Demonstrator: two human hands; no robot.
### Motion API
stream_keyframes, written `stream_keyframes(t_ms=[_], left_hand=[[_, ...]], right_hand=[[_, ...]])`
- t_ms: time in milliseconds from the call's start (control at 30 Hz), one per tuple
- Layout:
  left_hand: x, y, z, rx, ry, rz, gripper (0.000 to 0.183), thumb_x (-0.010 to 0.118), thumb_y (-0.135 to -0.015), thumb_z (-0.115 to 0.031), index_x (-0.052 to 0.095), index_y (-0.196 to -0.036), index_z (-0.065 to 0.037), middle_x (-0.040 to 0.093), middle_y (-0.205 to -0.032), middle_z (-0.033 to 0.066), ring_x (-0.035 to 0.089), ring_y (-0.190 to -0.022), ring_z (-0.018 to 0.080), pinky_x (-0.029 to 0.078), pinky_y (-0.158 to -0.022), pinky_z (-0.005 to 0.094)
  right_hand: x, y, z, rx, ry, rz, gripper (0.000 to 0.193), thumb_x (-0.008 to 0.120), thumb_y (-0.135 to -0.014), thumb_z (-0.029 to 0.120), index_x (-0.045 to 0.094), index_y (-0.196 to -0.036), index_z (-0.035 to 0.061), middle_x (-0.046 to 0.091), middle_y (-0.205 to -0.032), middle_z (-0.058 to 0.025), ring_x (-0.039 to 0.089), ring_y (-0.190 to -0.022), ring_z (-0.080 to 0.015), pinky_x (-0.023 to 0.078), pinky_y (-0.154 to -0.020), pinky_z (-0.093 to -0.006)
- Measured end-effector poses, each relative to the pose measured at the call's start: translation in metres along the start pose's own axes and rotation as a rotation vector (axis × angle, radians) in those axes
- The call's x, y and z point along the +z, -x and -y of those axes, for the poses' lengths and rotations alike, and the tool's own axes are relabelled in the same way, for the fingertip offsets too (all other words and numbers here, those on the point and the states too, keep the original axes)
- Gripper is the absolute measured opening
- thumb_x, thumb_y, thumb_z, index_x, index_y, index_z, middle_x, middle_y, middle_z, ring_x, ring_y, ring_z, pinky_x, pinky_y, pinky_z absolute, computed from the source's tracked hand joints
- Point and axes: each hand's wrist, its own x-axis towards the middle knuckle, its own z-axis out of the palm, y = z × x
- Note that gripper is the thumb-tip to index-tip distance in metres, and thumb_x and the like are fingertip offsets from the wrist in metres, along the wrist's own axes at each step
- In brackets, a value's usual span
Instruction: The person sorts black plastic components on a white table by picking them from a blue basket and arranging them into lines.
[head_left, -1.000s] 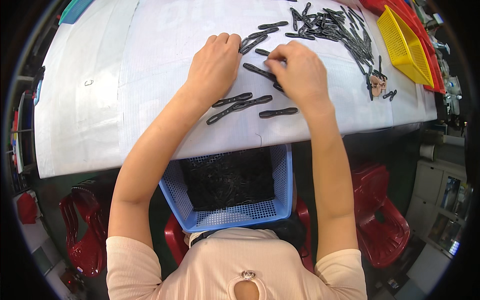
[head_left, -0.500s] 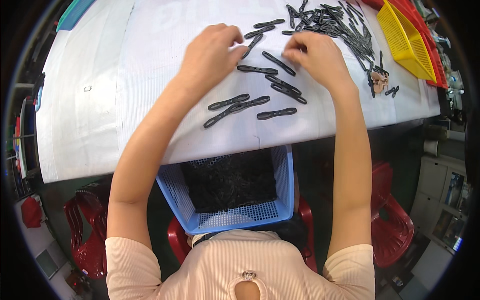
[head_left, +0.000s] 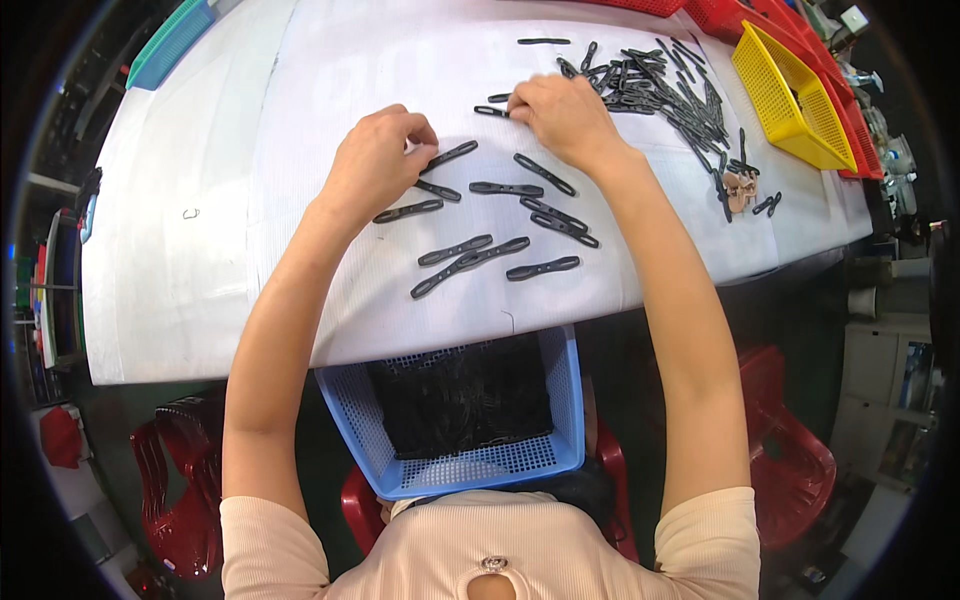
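Short black strips with slotted, widened ends lie scattered on the white-covered table between my hands. My left hand (head_left: 385,155) is closed, thumb and fingertips at the near end of a tilted black strip (head_left: 453,154). Two more strips lie just beneath that hand, one of them a slanted strip (head_left: 408,211). My right hand (head_left: 565,115) is farther off, its fingers pinched over the right end of another black strip (head_left: 489,111); the gripped end is hidden. Several loose strips, such as a level strip (head_left: 506,188), rest nearer to me.
A heap of black strips (head_left: 650,90) lies at the far right, by a yellow basket (head_left: 830,148) and red trays (head_left: 835,75). A small tan object (head_left: 740,190) sits beside it. In my lap stands a blue basket (head_left: 480,480) of black pieces. A teal tray (head_left: 165,45) is far left.
Both hands have moved left across the table, the left one also toward me. Strips by the left hand now lie farther left. The view has shifted slightly.
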Motion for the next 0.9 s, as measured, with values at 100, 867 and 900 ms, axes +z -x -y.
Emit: stream_keyframes(t_ms=[100,867,900], left_hand=[[0.009,-0.020,0.011,0.142,-0.008,-0.193,0.012,0.063,-0.080,-0.010,0.067,-0.089,-0.002,0.063,-0.085,0.0106,0.059,-0.077,0.0238,0.047,-0.072,0.0337],[0.012,-0.057,0.010,0.198,0.004,0.027,0.013,0.059,-0.082,-0.010,0.065,-0.090,-0.002,0.065,-0.091,0.0113,0.060,-0.078,0.0229,0.047,-0.075,0.0338],[0.019,-0.070,0.004,0.192,-0.014,0.059,0.016,0.058,-0.083,-0.009,0.064,-0.097,-0.004,0.063,-0.102,0.0126,0.060,-0.090,0.0260,0.047,-0.083,0.0355]], right_hand=[[-0.032,0.005,0.021,0.259,-0.326,0.236,0.013,0.066,-0.078,0.022,0.069,-0.083,0.0112,0.067,-0.076,-0.0040,0.063,-0.074,-0.0235,0.046,-0.072,-0.0345],[-0.053,0.045,-0.004,0.545,-0.290,0.179,0.016,0.068,-0.078,0.024,0.068,-0.085,0.0098,0.067,-0.085,-0.0087,0.064,-0.081,-0.0286,0.049,-0.072,-0.0399],[-0.053,0.047,-0.008,0.542,-0.199,0.132,0.018,0.066,-0.080,0.023,0.067,-0.090,0.0082,0.065,-0.090,-0.0109,0.064,-0.085,-0.0302,0.050,-0.073,-0.0414]])
